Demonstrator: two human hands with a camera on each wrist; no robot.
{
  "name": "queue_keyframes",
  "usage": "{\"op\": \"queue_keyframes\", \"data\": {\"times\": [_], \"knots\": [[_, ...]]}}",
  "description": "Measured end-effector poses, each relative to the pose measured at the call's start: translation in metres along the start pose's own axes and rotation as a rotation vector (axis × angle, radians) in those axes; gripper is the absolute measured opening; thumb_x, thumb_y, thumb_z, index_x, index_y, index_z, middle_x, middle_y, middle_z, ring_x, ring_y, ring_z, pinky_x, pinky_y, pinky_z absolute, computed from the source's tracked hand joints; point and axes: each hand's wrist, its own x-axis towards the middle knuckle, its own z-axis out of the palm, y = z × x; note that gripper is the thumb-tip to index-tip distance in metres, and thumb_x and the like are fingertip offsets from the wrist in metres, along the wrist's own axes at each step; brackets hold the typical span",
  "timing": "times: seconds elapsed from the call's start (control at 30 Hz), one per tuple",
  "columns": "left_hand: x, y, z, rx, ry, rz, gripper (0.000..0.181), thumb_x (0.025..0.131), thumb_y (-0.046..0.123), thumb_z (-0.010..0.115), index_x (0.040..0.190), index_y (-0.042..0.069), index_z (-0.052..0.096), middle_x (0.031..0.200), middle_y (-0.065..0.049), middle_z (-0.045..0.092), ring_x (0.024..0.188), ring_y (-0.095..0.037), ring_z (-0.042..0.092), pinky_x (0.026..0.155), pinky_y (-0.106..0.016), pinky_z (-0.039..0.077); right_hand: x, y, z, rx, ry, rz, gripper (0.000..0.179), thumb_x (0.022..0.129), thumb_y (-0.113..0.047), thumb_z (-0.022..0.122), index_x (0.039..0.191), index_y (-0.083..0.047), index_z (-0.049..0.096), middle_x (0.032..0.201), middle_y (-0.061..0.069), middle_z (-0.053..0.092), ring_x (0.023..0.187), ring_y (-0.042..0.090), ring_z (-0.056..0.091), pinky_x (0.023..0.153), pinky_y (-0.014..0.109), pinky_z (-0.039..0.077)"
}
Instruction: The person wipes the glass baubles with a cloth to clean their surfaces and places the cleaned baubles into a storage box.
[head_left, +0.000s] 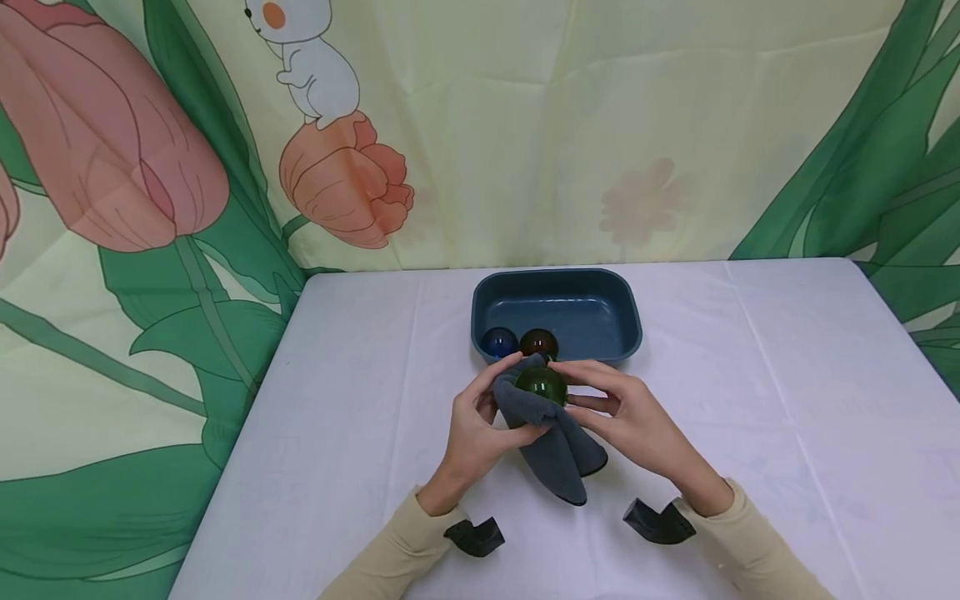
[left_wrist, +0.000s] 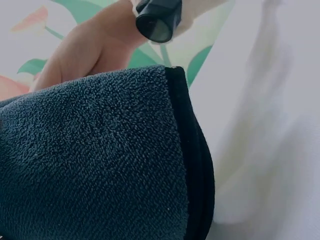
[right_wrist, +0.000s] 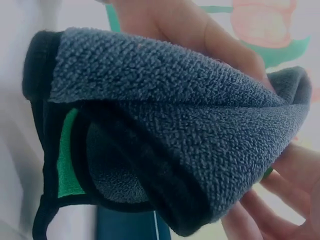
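Observation:
A glossy green ball is nestled in a folded dark grey cloth in front of the tray. My left hand grips the cloth from the left, its thumb on the near fold and its fingers at the far side. From the right, my right hand holds the green ball between thumb and fingers. In the left wrist view the cloth covers much of the picture. The right wrist view shows the cloth's black edging and a bright green patch; most of the ball is hidden there.
Just beyond my hands stands a dark blue tray. A blue ball and a dark red ball lie at its near left. White cloth covers the table, and a flowered curtain hangs behind it.

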Motion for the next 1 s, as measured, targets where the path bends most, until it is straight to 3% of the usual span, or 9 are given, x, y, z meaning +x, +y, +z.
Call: {"op": "queue_keyframes", "data": {"times": [0.1, 0.2, 0.33, 0.57, 0.67, 1.0], "knots": [[0.0006, 0.0004, -0.0009, -0.009, -0.002, 0.0, 0.079, 0.072, -0.011, 0.079, 0.143, 0.004, 0.05, 0.14, -0.017, 0.055, 0.118, -0.021, 0.062, 0.103, -0.031, 0.051, -0.0003, 0.0001, 0.0009, -0.005, 0.005, -0.014, 0.055, 0.085, 0.005, 0.072, 0.138, -0.002, 0.057, 0.138, 0.015, 0.056, 0.124, 0.003, 0.054, 0.092, 0.026, 0.055], [0.0015, 0.0017, -0.0021, -0.009, -0.008, 0.004, 0.08, 0.071, -0.011, 0.079, 0.143, 0.003, 0.049, 0.14, -0.018, 0.055, 0.118, -0.021, 0.063, 0.103, -0.031, 0.051, -0.0007, -0.0014, 0.0015, -0.041, 0.009, -0.053, 0.057, 0.084, 0.006, 0.073, 0.138, -0.003, 0.056, 0.138, 0.013, 0.056, 0.123, -0.002, 0.053, 0.092, 0.026, 0.056], [0.0029, 0.0035, -0.0035, -0.001, -0.016, 0.01, 0.079, 0.071, -0.01, 0.079, 0.143, 0.001, 0.049, 0.138, -0.02, 0.056, 0.117, -0.021, 0.063, 0.102, -0.032, 0.051, -0.0014, -0.0031, 0.0006, -0.131, 0.011, -0.138, 0.062, 0.083, 0.008, 0.074, 0.14, -0.007, 0.056, 0.137, 0.009, 0.056, 0.123, 0.006, 0.056, 0.094, 0.025, 0.055], [0.0048, 0.0039, -0.0047, -0.006, -0.006, 0.012, 0.078, 0.071, -0.011, 0.078, 0.142, -0.002, 0.048, 0.137, -0.021, 0.056, 0.116, -0.019, 0.064, 0.101, -0.031, 0.052, -0.0009, -0.0016, -0.0001, -0.395, 0.051, -0.368, 0.075, 0.069, 0.013, 0.083, 0.137, -0.011, 0.06, 0.14, 0.007, 0.056, 0.126, 0.02, 0.055, 0.101, 0.01, 0.043], [0.0042, 0.0036, -0.0042, -0.018, -0.005, 0.012, 0.077, 0.072, -0.012, 0.078, 0.142, -0.003, 0.048, 0.137, -0.022, 0.056, 0.115, -0.018, 0.064, 0.101, -0.03, 0.052, 0.0, -0.0002, 0.0014, -0.428, 0.04, -0.434, 0.074, 0.068, 0.013, 0.083, 0.135, -0.009, 0.061, 0.139, 0.01, 0.056, 0.126, 0.022, 0.054, 0.103, 0.011, 0.042], [0.0001, 0.0039, -0.0033, 0.006, -0.006, 0.003, 0.075, 0.075, -0.004, 0.079, 0.143, -0.003, 0.047, 0.14, -0.021, 0.054, 0.12, -0.022, 0.062, 0.102, -0.031, 0.051, -0.0001, 0.0027, 0.0069, -0.48, 0.075, -0.468, 0.082, 0.062, 0.02, 0.083, 0.136, -0.009, 0.06, 0.138, 0.011, 0.057, 0.122, 0.026, 0.057, 0.103, 0.009, 0.039]]}}
